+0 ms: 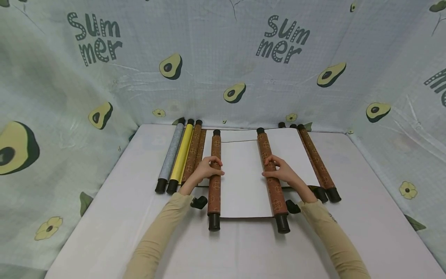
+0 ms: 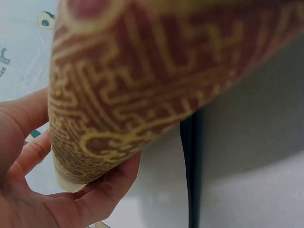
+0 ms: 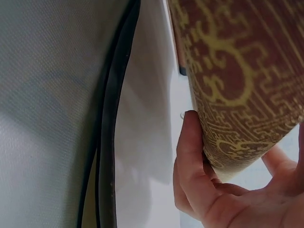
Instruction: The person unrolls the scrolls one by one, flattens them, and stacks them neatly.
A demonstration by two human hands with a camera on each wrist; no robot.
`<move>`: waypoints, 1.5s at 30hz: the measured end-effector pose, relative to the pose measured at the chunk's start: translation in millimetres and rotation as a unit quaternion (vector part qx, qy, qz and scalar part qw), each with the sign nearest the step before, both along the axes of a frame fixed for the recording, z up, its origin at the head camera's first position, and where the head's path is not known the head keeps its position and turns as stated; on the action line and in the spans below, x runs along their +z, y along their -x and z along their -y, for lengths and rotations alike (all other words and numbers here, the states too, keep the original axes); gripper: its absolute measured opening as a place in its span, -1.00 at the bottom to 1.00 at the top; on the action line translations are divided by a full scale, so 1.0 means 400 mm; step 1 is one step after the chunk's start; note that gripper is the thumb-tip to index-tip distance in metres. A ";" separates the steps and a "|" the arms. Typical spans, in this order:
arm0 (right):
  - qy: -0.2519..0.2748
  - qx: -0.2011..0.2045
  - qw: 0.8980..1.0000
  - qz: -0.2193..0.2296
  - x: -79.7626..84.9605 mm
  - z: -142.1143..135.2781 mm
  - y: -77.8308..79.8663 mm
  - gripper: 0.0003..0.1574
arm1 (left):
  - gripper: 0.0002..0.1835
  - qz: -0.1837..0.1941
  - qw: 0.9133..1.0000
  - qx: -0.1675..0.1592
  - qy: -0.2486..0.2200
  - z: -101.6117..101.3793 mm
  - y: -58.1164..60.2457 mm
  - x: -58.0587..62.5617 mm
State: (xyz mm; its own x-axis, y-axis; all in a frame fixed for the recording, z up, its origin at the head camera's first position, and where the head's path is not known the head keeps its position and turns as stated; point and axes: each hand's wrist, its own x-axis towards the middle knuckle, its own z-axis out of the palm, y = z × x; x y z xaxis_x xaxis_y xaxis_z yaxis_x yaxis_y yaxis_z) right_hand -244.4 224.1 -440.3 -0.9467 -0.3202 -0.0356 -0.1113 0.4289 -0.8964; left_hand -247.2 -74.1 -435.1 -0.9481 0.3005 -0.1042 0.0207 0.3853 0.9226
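Observation:
A hanging scroll lies partly unrolled between my hands, with white paper [image 1: 245, 178] showing between two brown patterned rolls. My left hand [image 1: 205, 169] grips the left roll [image 1: 215, 193] near its middle, thumb and fingers curled round it. My right hand [image 1: 283, 170] holds the right roll [image 1: 277, 199] the same way. Both rolls end in black knobs. In the left wrist view the roll [image 2: 109, 71] shows a gold pattern on dark red, with fingers [image 2: 107, 192] wrapped under it. The right wrist view shows fingers [image 3: 192, 161] round the matching roll [image 3: 242, 71].
Behind the held scroll lies more white scroll paper [image 1: 289, 151], with brown rolls at its left [image 1: 191, 155] and right [image 1: 315, 159]. At the left are a yellow roll [image 1: 182, 155] and a grey roll [image 1: 171, 149]. A printed cloth [image 1: 202, 46] walls the white table [image 1: 240, 255].

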 end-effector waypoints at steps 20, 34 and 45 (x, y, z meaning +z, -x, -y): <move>-0.003 0.003 1.000 0.002 0.002 -0.031 0.004 -0.50 | -0.68 0.037 0.999 0.005 0.009 0.011 0.006 0.007; 0.006 0.003 1.000 0.009 0.006 -0.043 0.001 -0.53 | -0.72 0.028 1.000 -0.011 0.006 0.020 0.004 0.006; 0.006 0.009 1.000 0.016 0.010 -0.058 -0.001 -0.59 | -0.76 0.018 1.000 -0.011 0.017 0.022 0.001 0.008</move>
State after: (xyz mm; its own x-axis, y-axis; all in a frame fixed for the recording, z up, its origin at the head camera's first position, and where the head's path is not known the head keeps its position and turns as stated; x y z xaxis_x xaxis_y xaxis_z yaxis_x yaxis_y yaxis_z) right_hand -243.9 247.4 -436.5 -0.9393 -0.3377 -0.0610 -0.0910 0.4165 -0.9045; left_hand -247.5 -82.9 -432.0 -0.9367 0.3170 -0.1490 -0.0037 0.4162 0.9093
